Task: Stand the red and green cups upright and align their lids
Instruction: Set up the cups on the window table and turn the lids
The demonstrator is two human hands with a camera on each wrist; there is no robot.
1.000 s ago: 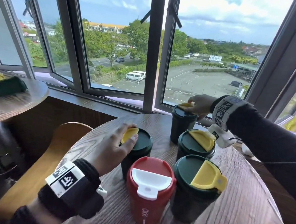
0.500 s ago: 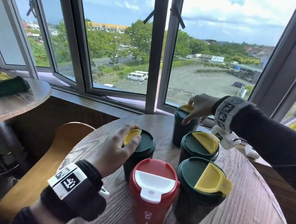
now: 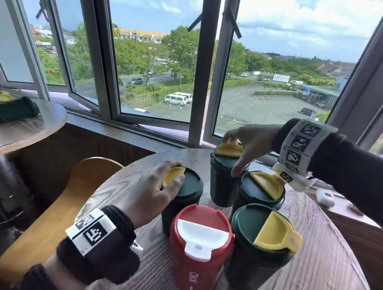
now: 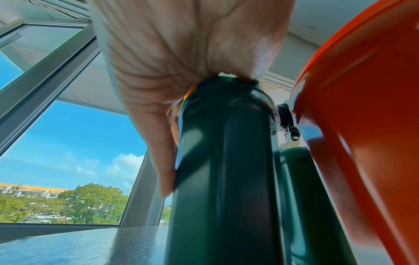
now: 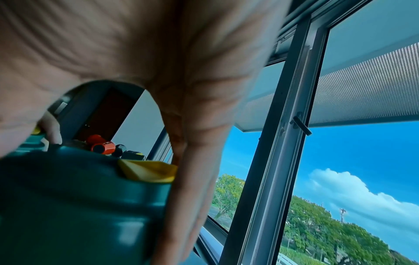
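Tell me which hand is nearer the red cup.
Left. The left hand grips the green cup right behind the red cup; the right hand holds the far green cup by the window.

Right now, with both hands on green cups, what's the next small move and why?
Probably twist the far green cup with the right hand until its yellow flap matches its neighbours. That flap points toward the window, while the near green cup has its flap to the right. The right hand already holds that cup's lid.
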